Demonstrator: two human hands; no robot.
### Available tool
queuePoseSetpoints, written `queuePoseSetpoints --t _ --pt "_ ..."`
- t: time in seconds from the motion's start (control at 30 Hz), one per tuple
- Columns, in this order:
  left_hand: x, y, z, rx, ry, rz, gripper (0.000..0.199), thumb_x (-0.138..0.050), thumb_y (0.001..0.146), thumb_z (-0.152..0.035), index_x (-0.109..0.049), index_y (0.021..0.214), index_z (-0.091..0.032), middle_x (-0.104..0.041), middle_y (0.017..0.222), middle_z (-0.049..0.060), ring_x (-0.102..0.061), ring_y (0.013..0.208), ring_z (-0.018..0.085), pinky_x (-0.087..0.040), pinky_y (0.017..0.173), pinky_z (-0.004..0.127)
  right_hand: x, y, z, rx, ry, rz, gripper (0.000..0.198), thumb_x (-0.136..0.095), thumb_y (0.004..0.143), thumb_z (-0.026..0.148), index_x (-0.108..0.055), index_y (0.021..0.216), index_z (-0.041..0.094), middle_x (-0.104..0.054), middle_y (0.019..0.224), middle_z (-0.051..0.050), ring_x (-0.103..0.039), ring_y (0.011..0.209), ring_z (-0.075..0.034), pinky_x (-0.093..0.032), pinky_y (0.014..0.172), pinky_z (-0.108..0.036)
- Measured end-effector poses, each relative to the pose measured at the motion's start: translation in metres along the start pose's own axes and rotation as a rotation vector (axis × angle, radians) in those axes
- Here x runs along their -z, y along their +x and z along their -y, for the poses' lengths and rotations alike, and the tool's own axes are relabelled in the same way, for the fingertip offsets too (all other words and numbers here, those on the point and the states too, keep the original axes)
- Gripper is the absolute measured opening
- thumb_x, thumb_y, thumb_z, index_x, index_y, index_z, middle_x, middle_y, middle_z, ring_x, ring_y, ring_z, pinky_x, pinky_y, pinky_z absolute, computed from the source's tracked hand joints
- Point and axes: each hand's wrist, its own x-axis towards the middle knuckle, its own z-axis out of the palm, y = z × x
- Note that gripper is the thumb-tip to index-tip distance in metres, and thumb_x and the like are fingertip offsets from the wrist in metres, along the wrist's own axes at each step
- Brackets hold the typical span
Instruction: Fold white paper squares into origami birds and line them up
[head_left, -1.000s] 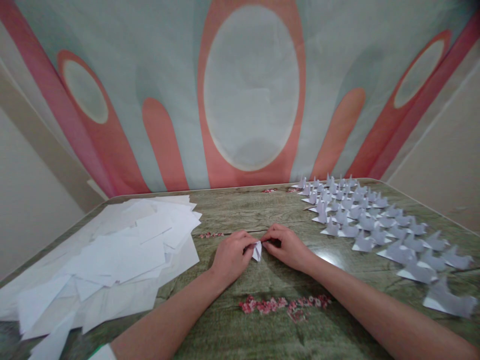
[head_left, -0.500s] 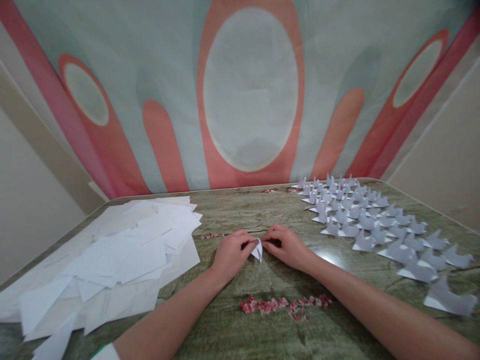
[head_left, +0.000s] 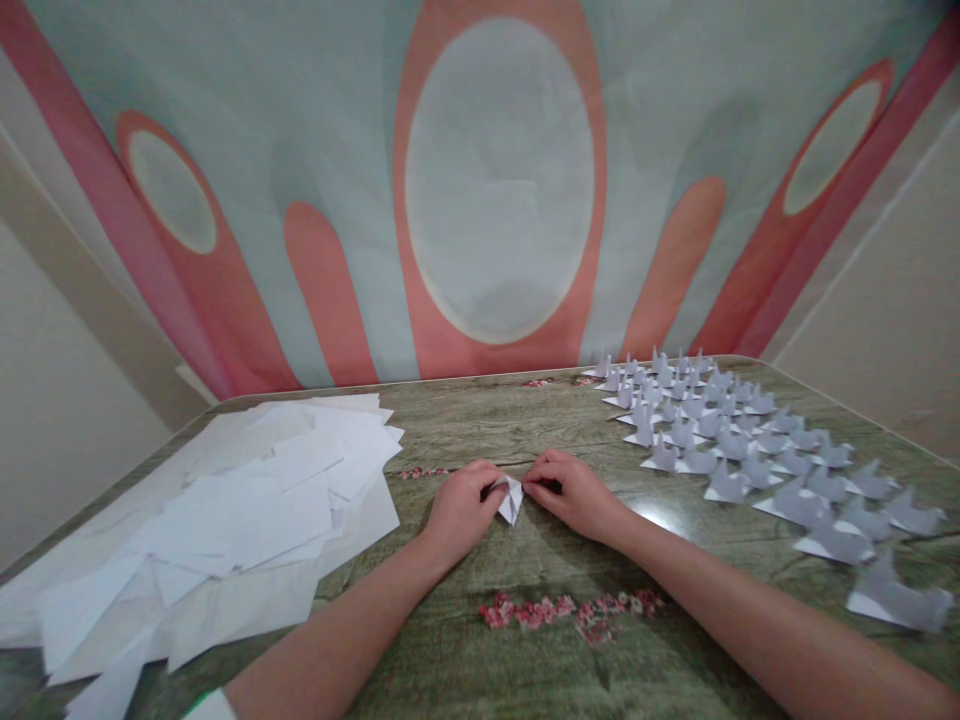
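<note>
Between my two hands is a small piece of folded white paper (head_left: 511, 501), pointed at its lower end, just above the middle of the table. My left hand (head_left: 465, 505) pinches its left side between thumb and fingers. My right hand (head_left: 568, 490) is closed in a pinch at the paper's upper right edge. The fingertips partly cover the top of the fold.
A wide heap of loose white paper sheets (head_left: 247, 500) covers the left of the table. Several rows of folded paper birds (head_left: 727, 440) stand at the right. The wood-patterned table (head_left: 420, 640) has printed pink flowers and meets a patterned backdrop (head_left: 345, 120) behind.
The folded paper has turned slightly and shifted a little left, showing a broader face. Both hands keep nearly the same place.
</note>
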Motion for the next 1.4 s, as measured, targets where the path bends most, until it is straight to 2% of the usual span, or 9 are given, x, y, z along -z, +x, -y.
queuePoseSetpoints --t 0.23,0.5,1.03,1.4 --pt "0.0009 0.0016 0.0003 0.013 -0.083 0.026 0.017 -0.048 0.081 -0.019 -0.064 0.075 -0.018 -0.06 0.079 0.001 -0.054 0.076 0.015 -0.04 0.072 0.024 0.0011 0.0001 0.0012 -0.012 0.013 0.022 0.015 -0.055 0.081 0.022 -0.069 0.079 0.02 -0.06 0.074 -0.002 -0.054 0.072 -0.015 -0.04 0.068 -0.026" --pt "0.0024 0.0008 -0.0017 0.001 -0.069 0.028 0.021 -0.047 0.083 -0.022 -0.064 0.071 -0.018 -0.06 0.08 0.001 -0.054 0.076 0.015 -0.04 0.072 0.024 0.0026 0.0007 0.0021 -0.021 0.012 0.039 0.017 -0.053 0.082 0.022 -0.07 0.08 0.021 -0.061 0.076 -0.003 -0.055 0.074 -0.016 -0.041 0.07 -0.027" --pt "-0.0032 -0.0019 0.0041 0.013 -0.067 -0.023 0.016 -0.051 0.078 -0.016 -0.066 0.082 -0.02 -0.062 0.083 0.001 -0.056 0.079 0.015 -0.041 0.074 0.025 0.0071 0.0012 0.0078 -0.018 0.09 0.068 0.019 -0.051 0.083 0.024 -0.069 0.078 0.019 -0.063 0.074 -0.003 -0.055 0.072 -0.015 -0.041 0.068 -0.027" --pt "-0.0015 -0.0019 0.0014 0.027 -0.075 -0.016 0.012 -0.053 0.076 -0.018 -0.066 0.075 -0.019 -0.061 0.078 0.001 -0.055 0.074 0.015 -0.041 0.071 0.024 0.0056 0.0003 0.0054 -0.037 0.062 0.088 0.016 -0.055 0.081 0.024 -0.071 0.084 0.021 -0.063 0.077 -0.003 -0.056 0.074 -0.016 -0.041 0.07 -0.027"
